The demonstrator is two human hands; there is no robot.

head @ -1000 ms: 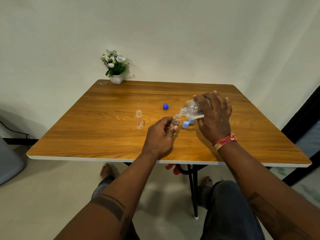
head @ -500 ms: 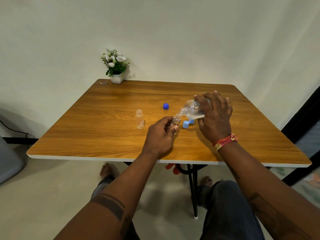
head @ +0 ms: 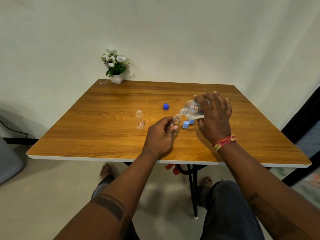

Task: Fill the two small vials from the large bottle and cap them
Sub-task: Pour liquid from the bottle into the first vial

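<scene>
- Wood-grain square table [head: 103,118] with a white edge is standing against a pale wall; a small white pot of artificial white flowers [head: 116,66] is sitting at its far left corner.
- Right hand [head: 214,116] is wrapping the large clear plastic bottle [head: 192,107], covering its rear half; clear liquid is pooling along the lower side.
- Left hand [head: 160,135] is pinching a small clear vial [head: 175,119], tilted, mouth touching the bottle's neck; its fill level is too small to tell.
- Versus the earlier frames, hands and bottle are keeping the same pose.
- Second small clear vial [head: 140,119], upright, uncapped, looking empty, is standing left of the hands.
- Dark blue cap [head: 165,106] is lying apart; two light blue caps [head: 185,124] are lying beneath the bottle, one partly hidden.
</scene>
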